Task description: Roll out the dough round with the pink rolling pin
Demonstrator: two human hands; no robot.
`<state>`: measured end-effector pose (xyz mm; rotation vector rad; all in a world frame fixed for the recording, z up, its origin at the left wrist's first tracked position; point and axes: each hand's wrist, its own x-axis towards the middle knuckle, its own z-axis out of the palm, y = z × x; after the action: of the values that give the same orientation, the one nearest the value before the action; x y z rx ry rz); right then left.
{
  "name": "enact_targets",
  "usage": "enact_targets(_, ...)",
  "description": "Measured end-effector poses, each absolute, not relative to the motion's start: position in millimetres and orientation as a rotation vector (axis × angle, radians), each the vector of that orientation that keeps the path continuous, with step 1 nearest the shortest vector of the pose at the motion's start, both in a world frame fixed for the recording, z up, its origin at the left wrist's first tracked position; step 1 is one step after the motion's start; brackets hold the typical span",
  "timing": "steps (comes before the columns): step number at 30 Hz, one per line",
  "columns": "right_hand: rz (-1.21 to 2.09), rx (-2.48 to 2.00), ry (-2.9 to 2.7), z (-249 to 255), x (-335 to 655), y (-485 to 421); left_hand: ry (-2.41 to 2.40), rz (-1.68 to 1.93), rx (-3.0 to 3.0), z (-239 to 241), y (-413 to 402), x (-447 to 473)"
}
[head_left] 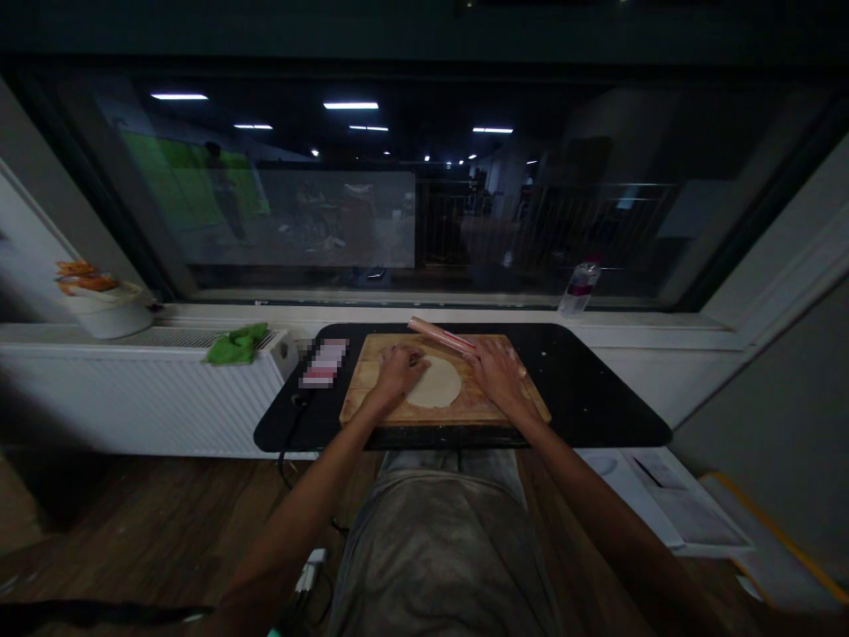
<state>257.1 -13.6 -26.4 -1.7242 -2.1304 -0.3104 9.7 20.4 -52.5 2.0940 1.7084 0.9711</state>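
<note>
rolling-out: prob. mid-stage, edge adjust; next calls for even pressure
tabletop (597, 398): blk, smooth, rounded corners
cutting board (358, 385): wood, rect., on tabletop
dough (439, 385): pale, flat, approx. round, on cutting board
rolling pin (434, 331): slim cyl., diag.
R hand (496, 370): fingers grasping rolling pin
L hand (398, 367): fingers curled by dough edge; pinching, can't tell

"What sort of place is this?"
"An indoor room: a white radiator (179, 407) and a wood-look floor (133, 522) by a wide window (504, 221)."
"Home or office?"
"More likely a large office or hall; the dark window shows rows of ceiling lights (350, 106) and a railing (597, 221), reflected or beyond, I can't tell."
"Any kitchen touch?"
"Dough (438, 382) on a wooden board (362, 389), on a black table (590, 407)."
</note>
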Motion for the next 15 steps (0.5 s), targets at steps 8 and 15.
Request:
enact_targets(8,-0.273,-1.724,-2.123,-24.1,254.7,-15.7,1.721,0.925,2.166,-54.3,22.3,9.0)
enact_targets(15,-0.285,-1.676,-2.140,-27.1,257.4,-14.4,1.707,0.888,2.213,-53.3,21.0,8.8)
